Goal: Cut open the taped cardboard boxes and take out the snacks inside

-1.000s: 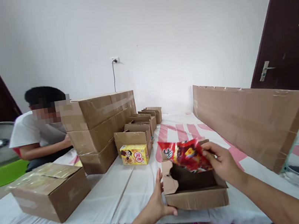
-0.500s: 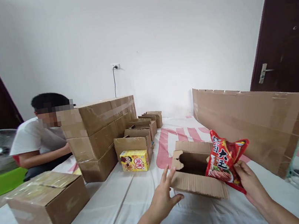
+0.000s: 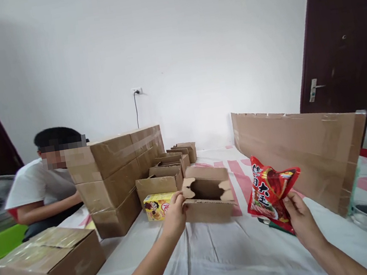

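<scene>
My left hand [image 3: 173, 215] grips the left front corner of a small open cardboard box [image 3: 208, 196] that stands on the white cloth of the table [image 3: 222, 260]. My right hand [image 3: 299, 216] holds a red snack bag [image 3: 270, 191] upright by its lower edge, to the right of the box and above the cloth. A yellow carton [image 3: 155, 206] lies just left of my left hand, partly hidden by it.
A row of small open boxes [image 3: 170, 162] runs back along a stack of long taped cartons [image 3: 116, 175]. A taped box [image 3: 51, 267] sits front left, a long cardboard sheet [image 3: 303, 152] on the right. A person in a white shirt [image 3: 40, 191] bends at left.
The red bag came out of the box and moved to its right. My left hand pushed the box away from me, up to the row of boxes.
</scene>
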